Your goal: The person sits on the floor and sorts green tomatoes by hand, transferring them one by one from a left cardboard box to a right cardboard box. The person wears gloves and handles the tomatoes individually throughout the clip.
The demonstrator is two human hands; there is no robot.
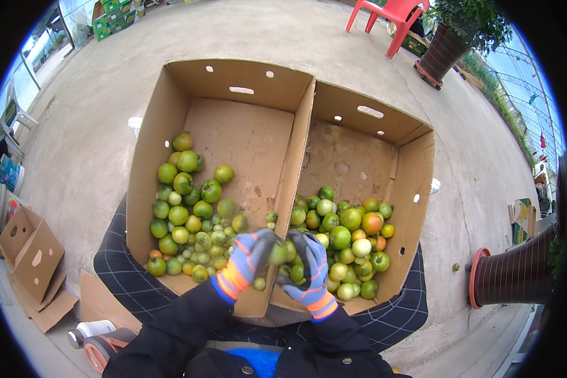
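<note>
Two cardboard boxes stand side by side before me, both holding mostly green tomatoes. My left hand (248, 255), in a grey-blue and orange work glove, reaches over the left box (238, 125). Its blurred fingers close on a green tomato (278, 253) by the dividing wall. My right hand (312, 269), gloved alike, cups several green tomatoes (296, 272) at the near left side of the right box (342, 141). Larger tomatoes (178, 216) lie along the left box's left side, with smaller ones (203, 240) nearer its middle. One blurred tomato (226, 208) appears above these. Some tomatoes (372, 223) in the right box are turning orange.
Dark checked cloth (118, 250) shows beneath the boxes. A folded carton (33, 255), a white bottle (94, 329) and a dark round container (105, 349) are at lower left. Potted plants (442, 54) and a red plastic chair (390, 19) stand on the concrete floor (453, 156).
</note>
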